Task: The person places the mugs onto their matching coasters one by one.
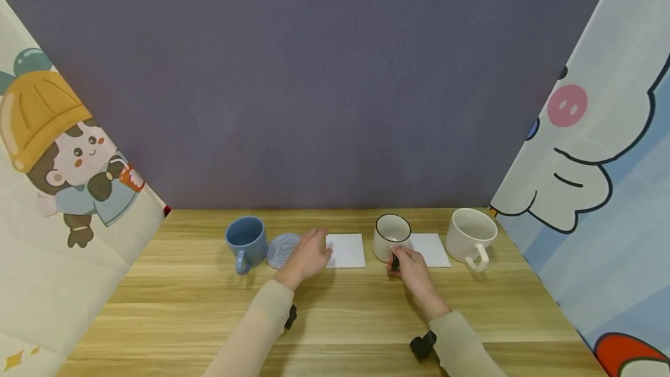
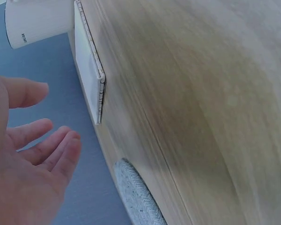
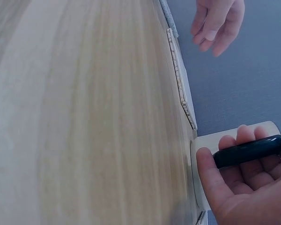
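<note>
My right hand [image 1: 410, 272] grips the black handle [image 3: 248, 152] of a white mug with a dark rim [image 1: 384, 246]. The mug is upright between two white square coasters, the left one [image 1: 345, 251] and the right one [image 1: 430, 250]; whether its base touches the table cannot be told. My left hand [image 1: 309, 258] hovers with relaxed fingers between a round grey-blue woven coaster [image 1: 281, 250] and the left square coaster, holding nothing. In the left wrist view, its thumb and fingers [image 2: 25, 133] are spread apart.
A blue mug [image 1: 247, 243] stands left of the round coaster, its handle facing me. At the far right stands a larger white mug [image 1: 468, 237] beside the right square coaster. Behind the wooden table [image 1: 345, 319] rises a grey panel [image 1: 324, 86], with printed cartoon sheets on both sides.
</note>
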A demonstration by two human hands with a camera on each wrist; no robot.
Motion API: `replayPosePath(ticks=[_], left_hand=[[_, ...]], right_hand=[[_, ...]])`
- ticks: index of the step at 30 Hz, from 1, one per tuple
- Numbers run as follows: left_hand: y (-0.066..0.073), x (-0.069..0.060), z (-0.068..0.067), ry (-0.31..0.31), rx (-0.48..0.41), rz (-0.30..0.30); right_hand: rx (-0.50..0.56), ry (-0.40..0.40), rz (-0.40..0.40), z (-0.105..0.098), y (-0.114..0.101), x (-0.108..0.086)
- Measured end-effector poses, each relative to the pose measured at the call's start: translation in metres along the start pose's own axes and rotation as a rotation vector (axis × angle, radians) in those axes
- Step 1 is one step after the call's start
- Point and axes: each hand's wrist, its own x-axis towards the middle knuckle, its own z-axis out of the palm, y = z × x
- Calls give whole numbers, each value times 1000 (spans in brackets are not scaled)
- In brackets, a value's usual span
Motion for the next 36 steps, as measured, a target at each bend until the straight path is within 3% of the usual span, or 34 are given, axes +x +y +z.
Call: replayPosePath(ticks=[10,16,27,36], left_hand=[[-2,3,6,-63,29,-40],[-4,4,9,-87,55,-33],[-6,7,14,-100,120,-7],[-9,10,16,-107,164,10]], right_hand=[[11,-29,33,0,-8,-2],[5,-34,33,0,-10,-2],[-3,-22,-43,-1,3,-1],[15,-26,34,1,-14,-6]])
